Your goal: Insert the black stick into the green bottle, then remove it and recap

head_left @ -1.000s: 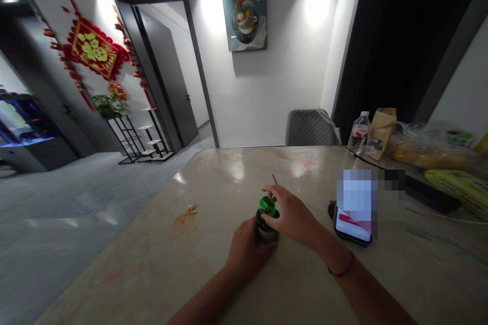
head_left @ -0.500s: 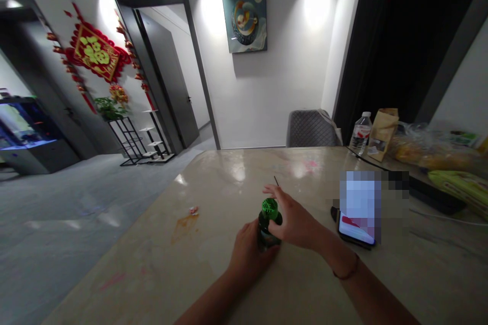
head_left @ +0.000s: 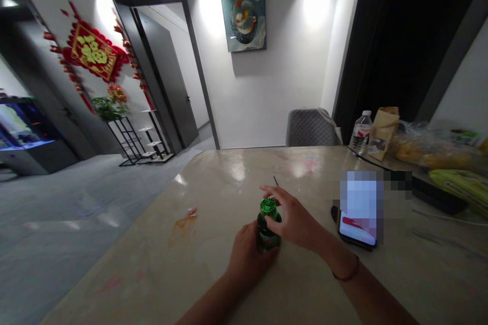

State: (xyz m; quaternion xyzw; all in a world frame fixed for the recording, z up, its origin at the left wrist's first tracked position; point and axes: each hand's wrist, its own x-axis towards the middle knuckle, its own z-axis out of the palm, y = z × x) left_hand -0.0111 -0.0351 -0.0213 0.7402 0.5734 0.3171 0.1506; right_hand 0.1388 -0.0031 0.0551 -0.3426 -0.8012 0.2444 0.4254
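Note:
A small dark, glassy bottle [head_left: 269, 239] with a ridged green cap [head_left: 268, 206] stands upright on the table before me. My left hand [head_left: 247, 251] wraps round the bottle's lower body from the left and steadies it against the tabletop. From the right, my right hand [head_left: 292, 216] curves about the cap, thumb on the near side and other fingers at the far side; the index finger reaches out past it. Part of the bottle's body is hidden behind my left hand. A thin dark stick [head_left: 276, 181] lies just beyond the right fingers.
To the right lies a phone [head_left: 357, 228], partly pixelated. Behind it are a water bottle [head_left: 361, 132], a brown paper bag [head_left: 383, 132] and plastic bags [head_left: 430, 147]. A crumpled scrap [head_left: 191, 211] and an orange stain mark the marble-look table [head_left: 152, 269]. A grey chair [head_left: 313, 128] stands opposite.
The right hand has shifted slightly left and its fingers sit closer about the green cap. The left hand keeps its hold on the bottle. The view has moved a little.

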